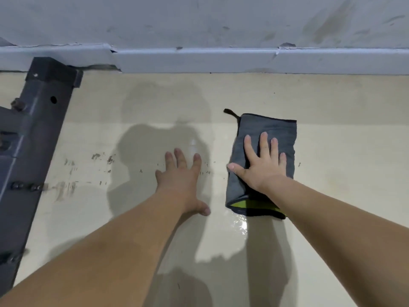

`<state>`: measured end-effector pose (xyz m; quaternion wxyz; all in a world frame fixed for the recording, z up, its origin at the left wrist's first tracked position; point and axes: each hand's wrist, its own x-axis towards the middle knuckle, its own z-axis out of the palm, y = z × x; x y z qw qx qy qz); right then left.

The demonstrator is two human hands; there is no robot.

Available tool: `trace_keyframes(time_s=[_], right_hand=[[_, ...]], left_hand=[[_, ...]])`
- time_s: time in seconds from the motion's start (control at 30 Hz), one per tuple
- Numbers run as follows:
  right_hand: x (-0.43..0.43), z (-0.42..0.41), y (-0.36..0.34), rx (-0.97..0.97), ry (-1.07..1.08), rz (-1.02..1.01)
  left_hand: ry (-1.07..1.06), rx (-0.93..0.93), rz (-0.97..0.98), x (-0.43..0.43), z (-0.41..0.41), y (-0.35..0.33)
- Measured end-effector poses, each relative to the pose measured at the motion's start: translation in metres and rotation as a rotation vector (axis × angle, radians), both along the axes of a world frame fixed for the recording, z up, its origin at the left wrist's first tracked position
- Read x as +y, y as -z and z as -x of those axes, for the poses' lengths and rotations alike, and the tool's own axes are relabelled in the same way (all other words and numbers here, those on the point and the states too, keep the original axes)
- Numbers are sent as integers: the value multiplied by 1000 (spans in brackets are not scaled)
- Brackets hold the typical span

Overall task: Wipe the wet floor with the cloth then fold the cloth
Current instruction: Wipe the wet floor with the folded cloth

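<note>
A grey cloth (270, 129) with a green inner side lies folded into a narrow strip on the cream floor (343, 151), right of centre. My right hand (264, 161) presses flat on it with fingers spread. My left hand (182, 177) rests flat on the bare floor to the left of the cloth, fingers straight, holding nothing. A shiny wet patch (240, 224) glints just below the cloth's near end, and another faint sheen (193, 145) shows beyond my left fingertips.
A dark metal frame (33, 138) with bolts runs along the left side. A grey skirting board (221, 60) and a stained wall close the far side. Scuff marks dot the floor left of my left hand.
</note>
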<state>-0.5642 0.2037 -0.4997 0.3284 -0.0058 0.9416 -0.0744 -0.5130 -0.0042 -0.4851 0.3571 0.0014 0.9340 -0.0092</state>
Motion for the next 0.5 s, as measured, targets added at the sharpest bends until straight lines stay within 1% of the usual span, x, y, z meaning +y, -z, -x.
trace_keyframes(time_s=[0.13,0.2,0.27,0.33,0.4,0.5], right_hand=[[-21,-67,14,56,-408,100],[-9,-89,22,103,-526,111],[9,-89,22,125,-602,116],[22,-77,13,-6,-656,69],[22,-67,4,-112,-662,47],[17,-64,0,-143,-612,43]], left_hand=[[-6,35,-41,-4,-2,-2],[-36,64,-79,-7,-4,-3],[-66,69,-96,-8,-6,-3],[-72,64,-95,-8,-9,-4],[-55,49,-99,-13,-9,-9],[-35,41,-95,-36,-1,-23]])
